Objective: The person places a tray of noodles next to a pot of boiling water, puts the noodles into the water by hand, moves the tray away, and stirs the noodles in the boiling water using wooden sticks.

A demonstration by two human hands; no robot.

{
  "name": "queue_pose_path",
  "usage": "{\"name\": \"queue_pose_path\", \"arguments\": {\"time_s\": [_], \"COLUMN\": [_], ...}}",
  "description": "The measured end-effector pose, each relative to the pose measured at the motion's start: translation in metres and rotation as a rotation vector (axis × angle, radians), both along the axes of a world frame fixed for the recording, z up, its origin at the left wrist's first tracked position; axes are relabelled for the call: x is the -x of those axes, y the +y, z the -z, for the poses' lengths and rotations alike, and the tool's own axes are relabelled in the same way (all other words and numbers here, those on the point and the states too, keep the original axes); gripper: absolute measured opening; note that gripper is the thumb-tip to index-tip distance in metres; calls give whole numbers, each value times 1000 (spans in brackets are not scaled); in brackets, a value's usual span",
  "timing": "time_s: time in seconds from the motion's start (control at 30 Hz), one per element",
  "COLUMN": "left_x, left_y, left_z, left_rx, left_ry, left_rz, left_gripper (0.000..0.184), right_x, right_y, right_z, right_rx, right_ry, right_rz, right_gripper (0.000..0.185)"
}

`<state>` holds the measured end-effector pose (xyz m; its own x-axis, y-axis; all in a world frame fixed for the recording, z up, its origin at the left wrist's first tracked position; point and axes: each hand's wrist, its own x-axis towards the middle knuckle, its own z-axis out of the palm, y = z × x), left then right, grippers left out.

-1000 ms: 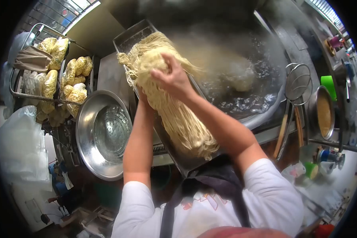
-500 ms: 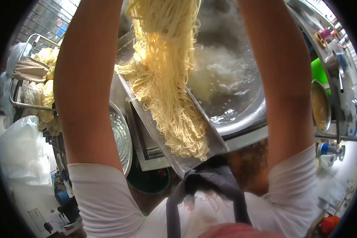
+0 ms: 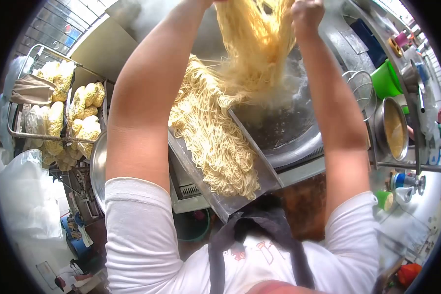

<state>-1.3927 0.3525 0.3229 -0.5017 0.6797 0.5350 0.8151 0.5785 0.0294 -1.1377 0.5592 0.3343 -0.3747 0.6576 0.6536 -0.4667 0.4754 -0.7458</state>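
Observation:
A thick bundle of yellow noodles (image 3: 257, 46) hangs between my raised hands, its lower end over the steaming wok of water (image 3: 298, 139). My right hand (image 3: 307, 12) is closed in a fist at the bundle's right side. Only the edge of my left hand (image 3: 209, 2) shows at the top of the view, by the bundle's upper left; its fingers are cut off, but the strands hang from there. More noodles (image 3: 215, 142) lie heaped in a long metal tray (image 3: 267, 179) that slopes beside the wok, its near end close to my apron.
Bundles of noodles (image 3: 85, 100) fill a wire rack at the left. A metal bowl (image 3: 99, 169) sits beside my left arm. At the right are a wire strainer (image 3: 361, 93), a green container (image 3: 387, 79) and a pan of yellowish liquid (image 3: 395, 130). A dark bucket (image 3: 192, 224) stands below the tray.
The hanging noodles have moved right, from over the tray to over the wok. Both arms have swung right, and my right fist has come into view.

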Motion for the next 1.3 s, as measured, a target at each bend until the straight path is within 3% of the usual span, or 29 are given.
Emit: {"name": "queue_pose_path", "arguments": {"time_s": [0.03,0.1,0.17,0.23,0.27,0.3,0.33,0.37,0.4,0.43,0.47,0.53,0.63,0.73,0.8,0.83,0.93,0.97,1.0,1.07,1.23,1.27,1.3], "left_x": [-23,-86,-139,-154,-117,-113,-97,-88,-79,-56,-69,-91,-130,-202,-237,-246,-239,-197,-160,-154,-244,-250,-255], "left_y": [-6,-28,-77,-127,-156,-188,-226,-260,-293,-322,-327,-320,-313,-288,-288,-291,-288,-299,-316,-301,-241,-246,-257], "left_z": [2,20,6,3,60,80,111,142,177,222,237,268,269,233,218,207,145,183,240,257,176,201,218], "left_rx": [-179,-531,-271,-182,-283,-385,-373,-295,-217,-179,-169,-129,-255,-150,-53,51,127,137,-318,-431,-501,-425,-614], "left_ry": [-396,-1197,-1063,-1099,-885,-962,-975,-901,-824,-924,-901,-1167,-1223,-1261,-1379,-1407,-1566,-1337,-1036,-1271,-1644,-1612,-1786], "left_rz": [32,87,-90,-121,-324,-364,-392,-482,-570,-624,-607,-507,-452,-437,-393,-386,-485,-603,-515,-428,-631,-649,-445], "left_gripper": [7,13,62,76,87,92,96,101,107,108,105,84,57,38,41,43,45,48,63,66,73,71,70], "right_x": [1,-20,-71,-156,-191,-231,-262,-299,-323,-343,-353,-351,-326,-291,-257,-253,-264,-283,-284,-286,-201,-200,-199], "right_y": [1,-5,-38,-92,-106,-131,-140,-172,-193,-202,-213,-241,-260,-265,-274,-281,-258,-248,-246,-245,-264,-268,-269], "right_z": [27,61,64,34,41,37,75,105,105,141,161,175,196,240,211,227,170,169,179,206,236,224,213], "right_rx": [23,142,152,26,34,-36,-455,-287,-445,-503,-443,-460,-281,-180,52,-90,-203,-369,-261,-43,690,788,885], "right_ry": [14,-288,-505,-684,-735,-805,-780,-898,-1161,-1175,-1400,-1697,-1598,-1177,-1120,-1039,-1285,-1310,-1331,-1365,-881,-815,-746], "right_rz": [11,-142,-252,-368,-491,-549,-553,-645,-641,-645,-672,-545,-612,-603,-706,-607,-692,-607,-598,-575,-802,-841,-879], "right_gripper": [22,42,59,64,57,55,56,64,76,87,96,96,97,98,100,102,102,100,100,101,101,102,102]}}
